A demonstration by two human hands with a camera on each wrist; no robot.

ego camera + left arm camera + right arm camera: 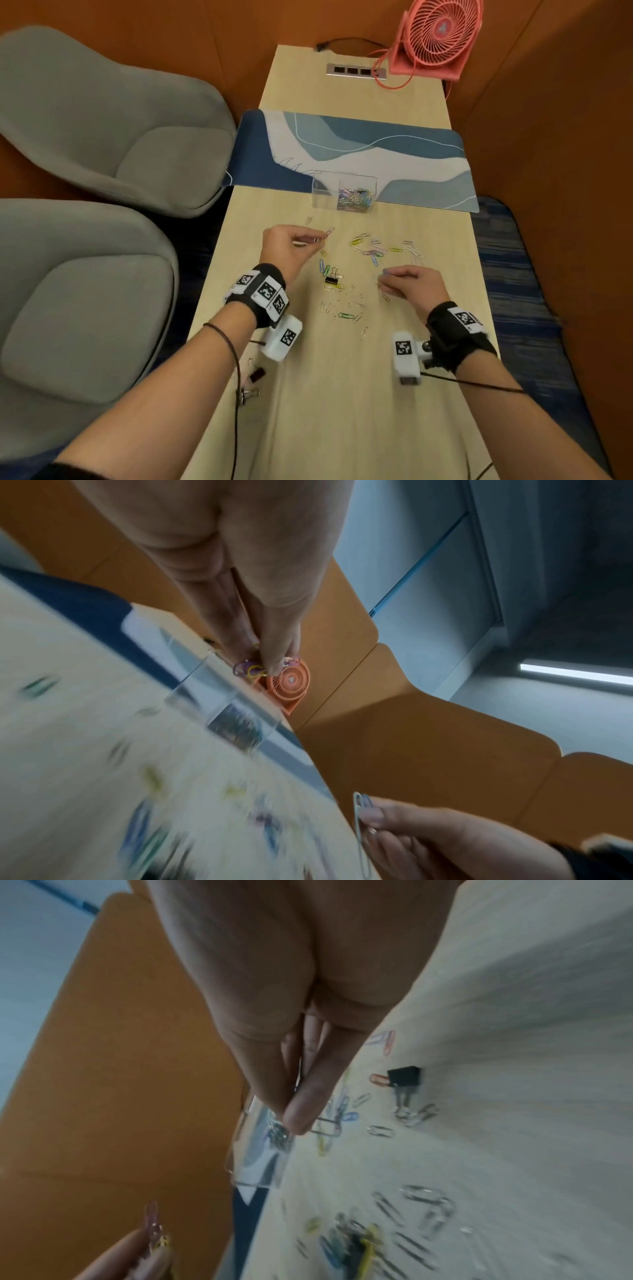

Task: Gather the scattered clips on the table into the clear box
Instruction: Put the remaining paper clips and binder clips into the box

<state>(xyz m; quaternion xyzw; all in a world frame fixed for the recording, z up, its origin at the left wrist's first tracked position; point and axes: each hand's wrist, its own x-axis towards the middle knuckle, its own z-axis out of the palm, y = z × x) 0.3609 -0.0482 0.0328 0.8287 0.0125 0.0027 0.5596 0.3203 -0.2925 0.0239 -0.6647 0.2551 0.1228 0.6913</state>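
My left hand [291, 246] pinches a few coloured clips [251, 669] between thumb and fingertips, raised above the table [342, 394]. My right hand [416, 286] pinches clips too – a silver one [359, 821] shows at its fingertips – low over the table. Between and beyond my hands lie loose clips [373, 251] and a black binder clip [331, 280]. Farther off stands the clear box [344, 193], partly on a blue mat [394, 161], clips already inside. At the far end – a pink fan [435, 37].
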